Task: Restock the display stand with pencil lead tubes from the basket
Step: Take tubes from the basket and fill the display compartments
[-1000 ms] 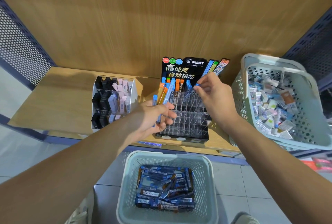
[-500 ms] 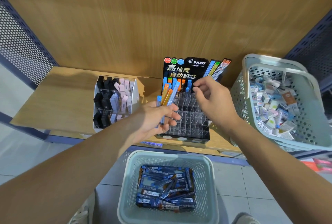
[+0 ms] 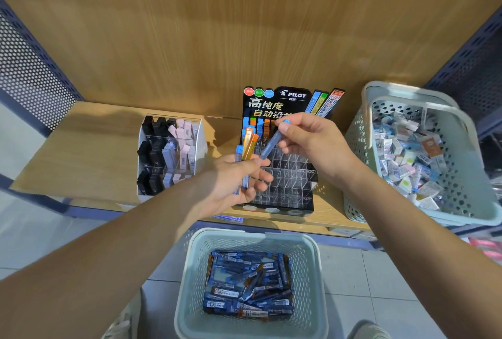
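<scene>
Nearest us, the pale green basket (image 3: 250, 239) is sitting on the floor below the front edge of the shelf (image 3: 89, 159), with pencil lead tubes (image 3: 248, 284) heaped in its bottom. Above it, our left hand (image 3: 236, 178) is gripping a bunch of blue and orange tubes (image 3: 247, 145) upright. Our right hand (image 3: 315, 143) is pinching a single blue-capped tube (image 3: 274, 140), slanted over the display stand (image 3: 288, 186) by that front edge, its back row partly filled.
</scene>
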